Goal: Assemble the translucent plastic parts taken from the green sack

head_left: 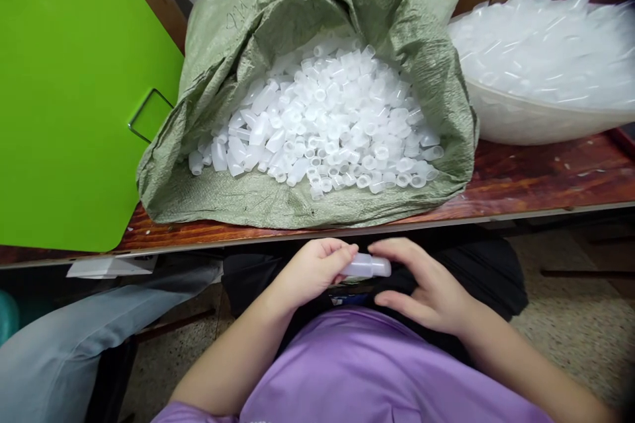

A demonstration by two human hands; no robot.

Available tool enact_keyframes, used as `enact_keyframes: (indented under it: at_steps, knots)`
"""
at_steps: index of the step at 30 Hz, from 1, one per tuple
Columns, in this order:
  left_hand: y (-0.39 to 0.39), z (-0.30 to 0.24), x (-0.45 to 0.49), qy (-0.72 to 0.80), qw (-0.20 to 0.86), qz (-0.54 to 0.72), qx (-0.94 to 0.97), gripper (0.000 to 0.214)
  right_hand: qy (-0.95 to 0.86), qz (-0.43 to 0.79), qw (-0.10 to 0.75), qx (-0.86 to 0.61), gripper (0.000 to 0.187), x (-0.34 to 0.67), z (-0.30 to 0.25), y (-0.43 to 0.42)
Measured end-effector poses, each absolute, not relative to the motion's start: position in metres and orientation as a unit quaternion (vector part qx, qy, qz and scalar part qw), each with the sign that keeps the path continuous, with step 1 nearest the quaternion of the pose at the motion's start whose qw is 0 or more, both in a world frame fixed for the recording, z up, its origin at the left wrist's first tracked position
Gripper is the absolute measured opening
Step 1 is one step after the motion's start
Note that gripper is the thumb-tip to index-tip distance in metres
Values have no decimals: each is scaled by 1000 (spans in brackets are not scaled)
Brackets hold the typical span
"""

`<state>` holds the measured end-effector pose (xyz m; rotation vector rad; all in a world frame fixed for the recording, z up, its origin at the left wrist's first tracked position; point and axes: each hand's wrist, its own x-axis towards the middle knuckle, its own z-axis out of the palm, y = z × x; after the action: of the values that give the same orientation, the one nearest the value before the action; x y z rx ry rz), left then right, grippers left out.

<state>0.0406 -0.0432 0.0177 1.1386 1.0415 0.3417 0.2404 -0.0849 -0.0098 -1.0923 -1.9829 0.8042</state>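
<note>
Above my lap, my left hand [322, 266] is closed around one end of a translucent white plastic tube [368, 266] that looks capped. The tube's free end points right. My right hand [421, 284] is just beyond that end, thumb and fingers spread apart; its index fingertip is close to the tube, and I cannot tell whether it touches. In front of both hands, a green woven sack [278, 208] lies with its mouth toward me, holding a heap of small translucent plastic pieces [342, 119], many of them short and hollow.
A heaped pale basin [546, 120] of longer translucent pieces stands at the right on the reddish-brown wooden table [536, 178]. A bright green board [74, 106] with a wire handle [149, 112] rises at the left. Another person's leg in grey-blue trousers [64, 357] is at lower left.
</note>
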Motion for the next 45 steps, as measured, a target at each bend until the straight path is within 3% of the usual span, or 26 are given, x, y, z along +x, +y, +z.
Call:
enact_keyframes:
  at_steps: [5,10,14,18,22,25,28,31,34,39,42,45]
  knots:
    - [-46,7,42,476,702,175,500,46,-742,307,353,-480,17,232,-13,-90]
    - [-48,-6,44,491,637,143,577,41,-669,413,313,-532,21,228,-28,-90]
    - [-44,-26,49,498,544,54,673,39,-756,230,280,-546,29,244,-22,-78]
    - [-39,-41,59,509,462,-26,726,43,-735,-11,318,-598,18,268,5,-48]
    - [-36,-24,57,502,391,-101,765,62,-711,-115,185,-669,26,281,18,-14]
    - [-31,9,39,412,445,-47,793,44,-723,-137,112,-668,30,282,16,-1]
    - [-15,42,11,404,477,93,775,34,-731,-141,91,-661,27,280,12,2]
    - [14,59,-14,560,267,229,750,33,-718,-117,140,-672,29,279,7,-1]
    - [45,58,-24,578,105,159,794,36,-686,-69,231,-687,33,280,2,-6]
    - [72,47,-18,483,35,-6,875,48,-684,-14,341,-644,32,283,-6,-13]
    - [76,43,-20,460,0,-12,888,46,-634,-12,411,-655,31,281,-16,-19]
    - [75,42,-27,436,-17,12,900,41,-580,38,495,-646,43,276,-26,-25]
